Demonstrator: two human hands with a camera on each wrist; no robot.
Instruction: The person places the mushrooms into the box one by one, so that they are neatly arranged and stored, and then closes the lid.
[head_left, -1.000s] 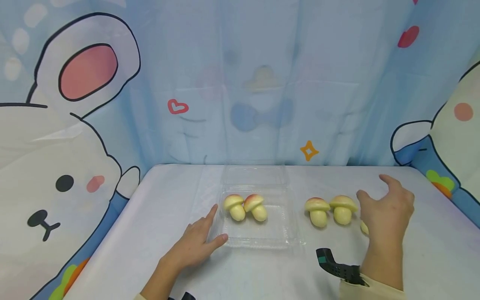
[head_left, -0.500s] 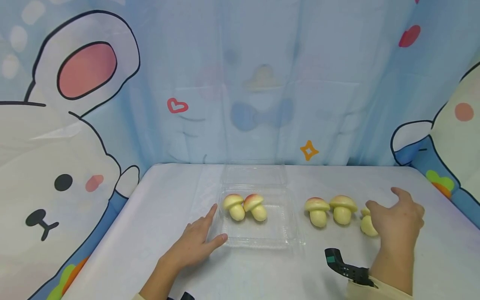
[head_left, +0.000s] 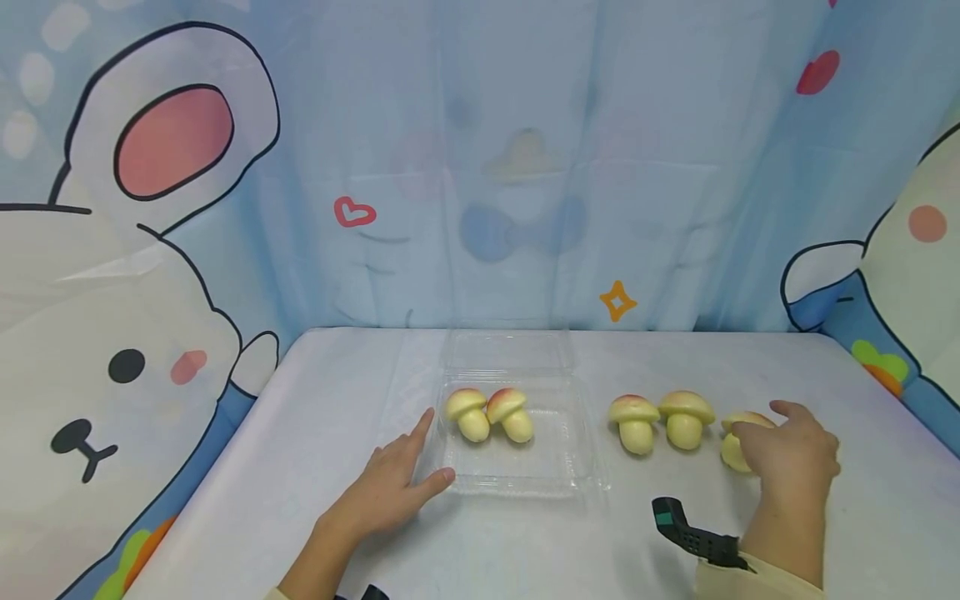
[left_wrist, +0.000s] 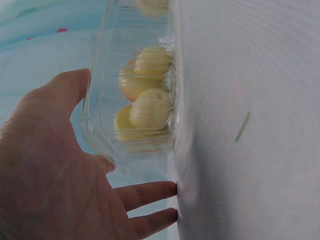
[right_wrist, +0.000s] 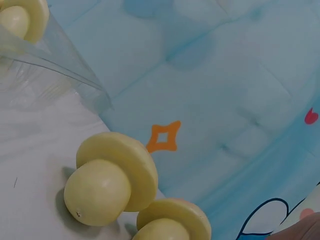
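A clear plastic container (head_left: 555,450) stands on the table with its lid (head_left: 510,350) folded back. Inside sit two toy mushrooms (head_left: 468,415) with yellow stems and reddish caps. My left hand (head_left: 386,483) rests at the container's left side, fingers spread, thumb at the near corner; in the left wrist view its fingertips (left_wrist: 169,189) reach the tabletop. On the right, my right hand (head_left: 798,454) is over a third loose mushroom (head_left: 737,450), thumb and index finger around its cap. That hand covers part of the cap. In the right wrist view only a sliver of hand shows.
Two more mushrooms stand between container and right hand: one with a red-tinged cap (head_left: 636,425), one yellow-capped (head_left: 686,421). A white cloth (head_left: 525,542) covers the table. Behind it hangs a blue cartoon curtain (head_left: 510,125). A black wrist strap (head_left: 697,542) is on the right forearm.
My right hand shifted right and toward me, uncovering the rightmost mushroom, then lowered with thumb and index finger coming to its cap. The left hand and container stay put.
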